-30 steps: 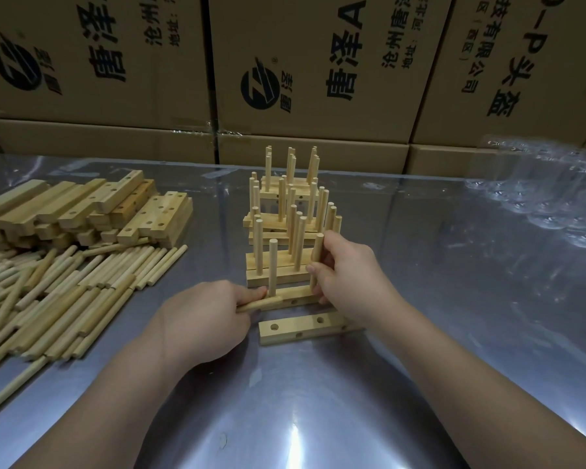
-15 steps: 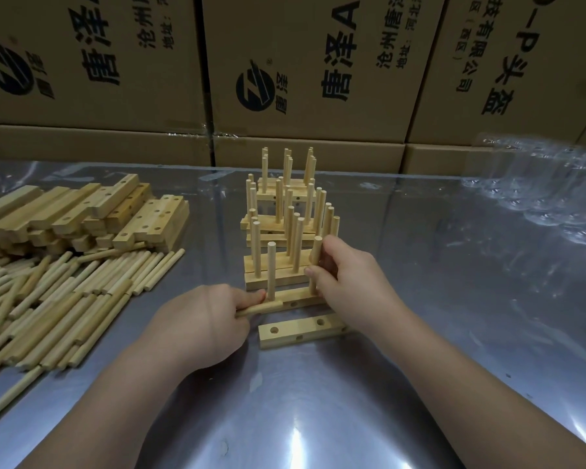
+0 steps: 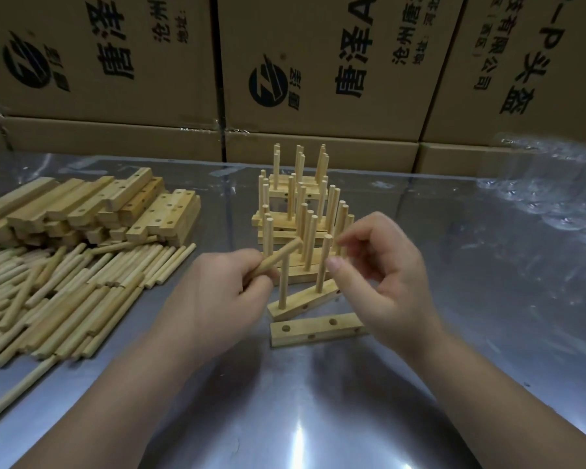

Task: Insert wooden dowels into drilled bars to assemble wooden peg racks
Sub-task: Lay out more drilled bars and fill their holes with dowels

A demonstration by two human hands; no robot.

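Observation:
My left hand grips a loose wooden dowel that points up and to the right. Just below it lies a drilled bar with two dowels standing upright in it. My right hand hovers beside the right dowel, thumb and fingers loosely curled, holding nothing. A second drilled bar with bare holes lies flat in front. Behind them stands a stack of finished peg racks.
A heap of loose dowels covers the table's left side, with a pile of drilled bars behind it. Cardboard boxes wall off the back. Clear plastic wrap lies at the right. The steel table is shiny.
My right hand has let go of the right dowel and lifted off. My left hand has left the bar's end and raised a loose dowel.

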